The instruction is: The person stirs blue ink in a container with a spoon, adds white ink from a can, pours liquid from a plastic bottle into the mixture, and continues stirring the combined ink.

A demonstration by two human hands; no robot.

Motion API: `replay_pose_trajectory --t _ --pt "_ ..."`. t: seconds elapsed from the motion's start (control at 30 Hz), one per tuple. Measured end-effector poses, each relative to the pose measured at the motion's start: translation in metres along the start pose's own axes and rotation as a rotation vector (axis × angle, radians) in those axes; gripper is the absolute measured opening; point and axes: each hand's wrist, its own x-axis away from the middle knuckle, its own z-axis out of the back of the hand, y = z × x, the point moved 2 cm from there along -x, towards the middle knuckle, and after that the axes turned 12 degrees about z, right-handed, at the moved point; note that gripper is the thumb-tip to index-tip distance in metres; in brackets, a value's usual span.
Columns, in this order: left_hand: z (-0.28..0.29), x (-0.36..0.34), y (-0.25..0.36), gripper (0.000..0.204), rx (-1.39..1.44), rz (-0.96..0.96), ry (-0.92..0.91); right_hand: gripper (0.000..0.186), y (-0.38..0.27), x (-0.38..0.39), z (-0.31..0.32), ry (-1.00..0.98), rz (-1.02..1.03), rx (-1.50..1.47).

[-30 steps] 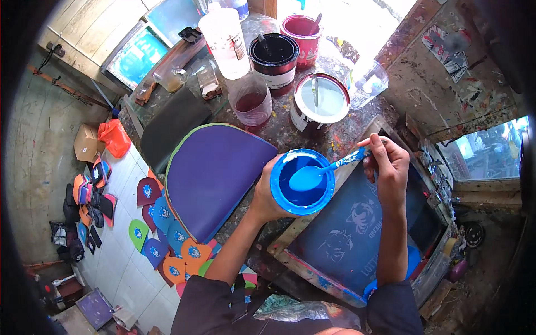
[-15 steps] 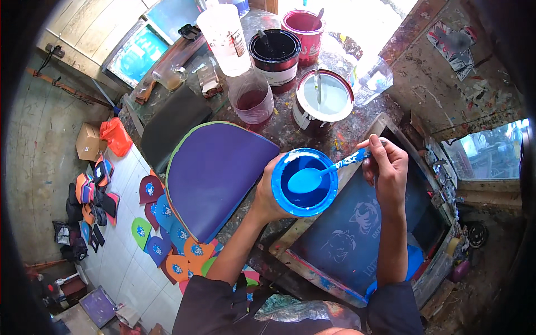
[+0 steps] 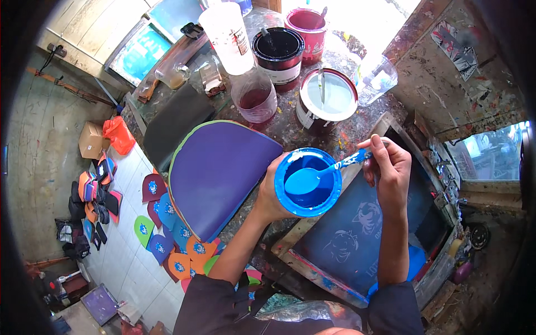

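My left hand [image 3: 269,192] is wrapped round the side of a blue paint pot [image 3: 331,204], which tilts so that its inside shows. Blue paint coats the rim and wall. In my right hand [image 3: 389,163] is the handle of a spoon [image 3: 302,181], pinched between thumb and fingers. The spoon's bowl, covered in blue paint, lies over the pot's mouth. Below my right forearm is a wood-framed printing screen [image 3: 335,223] with pale drawn figures and blue paint along its near right side. Left of the pot rests a stack of rounded sheets, purple on top [image 3: 218,173].
Beyond the pot stand an open black paint can [image 3: 277,75], a red can [image 3: 312,47], a can of pale paint [image 3: 309,114], a clear cup [image 3: 267,111] and a tall white container [image 3: 226,44]. Printed colourful pieces [image 3: 178,265] lie on the left, above a tiled floor [image 3: 125,245].
The spoon's bowl has shifted slightly left and down within the pot's mouth. The whole view has moved a little; both hands keep their holds.
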Motion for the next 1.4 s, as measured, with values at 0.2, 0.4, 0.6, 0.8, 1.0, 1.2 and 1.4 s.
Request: replay_pose_trajectory --t 0.2,0.4,0.6,0.8,1.0,1.2,1.4 --pt "0.001 0.0 0.001 0.131 -0.019 0.015 0.0 0.037 0.002 0.0 -0.004 -0.013 0.026 0.014" --pt "0.0 -0.001 0.0 0.129 -0.019 -0.011 0.017 0.035 -0.003 -0.001 0.001 0.009 0.024 0.032" --pt "-0.002 -0.003 0.005 0.124 -0.035 -0.046 0.022 0.027 -0.019 0.004 0.003 -0.084 0.126 0.148" --pt "-0.003 0.004 -0.008 0.12 0.002 0.023 0.022 0.01 -0.035 0.004 -0.031 -0.618 0.486 0.361" --pt "-0.007 0.004 -0.009 0.117 0.05 0.098 0.017 0.008 -0.033 0.0 -0.039 -0.651 0.655 0.436" --pt "-0.005 0.011 -0.022 0.115 0.107 0.161 -0.005 0.012 -0.039 0.003 -0.016 -0.234 0.377 0.4" --pt "-0.007 0.007 -0.015 0.117 0.095 0.123 -0.003 0.028 -0.021 0.014 0.003 0.031 0.152 0.081"
